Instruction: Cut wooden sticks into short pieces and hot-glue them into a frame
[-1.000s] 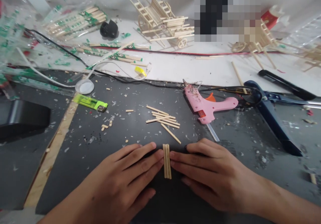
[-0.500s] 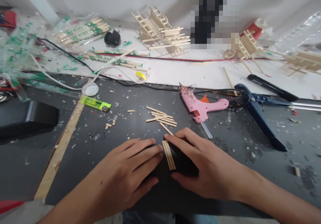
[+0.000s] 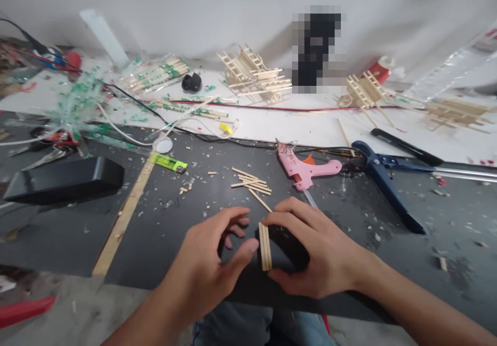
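Observation:
My right hand [image 3: 316, 250] pinches a short row of cut wooden sticks [image 3: 265, 246] by their two ends, index finger at the far end and thumb at the near end. The sticks lie side by side, pressed together. Just left of them is my left hand [image 3: 217, 250], fingers curled but apart from the thumb, with nothing in it. Its thumb tip comes close to the row; I cannot tell if it touches. Beyond the hands lies a loose pile of cut sticks [image 3: 254, 184], and one single stick [image 3: 259, 199] points toward my right index finger.
A pink glue gun [image 3: 305, 167] lies past my right hand, with dark blue-handled cutters [image 3: 388, 185] right of it. To the left are a green lighter [image 3: 169, 163] and a black box [image 3: 66, 179]. Small wooden cart models [image 3: 254, 74] and wrapped chopsticks [image 3: 159, 74] stand behind.
My left hand has drawn back from the sticks and turned, its thumb now up. My right fingers have closed on the row's ends. The view has tilted and shifted left.

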`<action>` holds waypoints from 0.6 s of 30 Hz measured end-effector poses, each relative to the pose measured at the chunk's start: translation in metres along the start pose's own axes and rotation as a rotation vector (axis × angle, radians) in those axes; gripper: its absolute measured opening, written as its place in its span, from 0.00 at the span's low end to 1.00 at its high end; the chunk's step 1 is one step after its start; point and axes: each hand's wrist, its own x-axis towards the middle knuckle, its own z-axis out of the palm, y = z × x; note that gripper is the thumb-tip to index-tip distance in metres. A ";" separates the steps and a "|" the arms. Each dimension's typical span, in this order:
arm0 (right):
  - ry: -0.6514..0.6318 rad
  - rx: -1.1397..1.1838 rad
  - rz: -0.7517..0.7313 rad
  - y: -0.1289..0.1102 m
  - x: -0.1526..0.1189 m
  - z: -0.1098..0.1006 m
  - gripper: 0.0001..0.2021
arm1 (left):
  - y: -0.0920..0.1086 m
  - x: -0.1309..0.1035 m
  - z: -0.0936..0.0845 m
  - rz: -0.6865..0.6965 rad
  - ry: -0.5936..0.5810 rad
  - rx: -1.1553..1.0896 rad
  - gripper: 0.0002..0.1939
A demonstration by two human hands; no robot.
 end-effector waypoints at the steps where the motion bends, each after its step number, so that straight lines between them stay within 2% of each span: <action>1: 0.036 -0.025 -0.040 -0.001 -0.001 0.000 0.24 | 0.005 0.000 0.004 -0.086 -0.038 -0.144 0.16; 4: 0.091 -0.075 -0.130 -0.002 -0.003 0.002 0.22 | 0.018 0.001 0.014 -0.248 -0.117 -0.460 0.10; 8: 0.074 -0.091 -0.135 0.002 -0.007 0.004 0.27 | 0.024 0.002 0.021 -0.350 -0.083 -0.609 0.08; 12: 0.050 -0.029 -0.123 0.003 -0.010 0.002 0.31 | 0.023 0.001 0.022 -0.377 -0.089 -0.687 0.11; 18: 0.056 0.018 -0.166 0.001 -0.010 0.001 0.26 | 0.026 -0.001 0.026 -0.382 -0.105 -0.809 0.11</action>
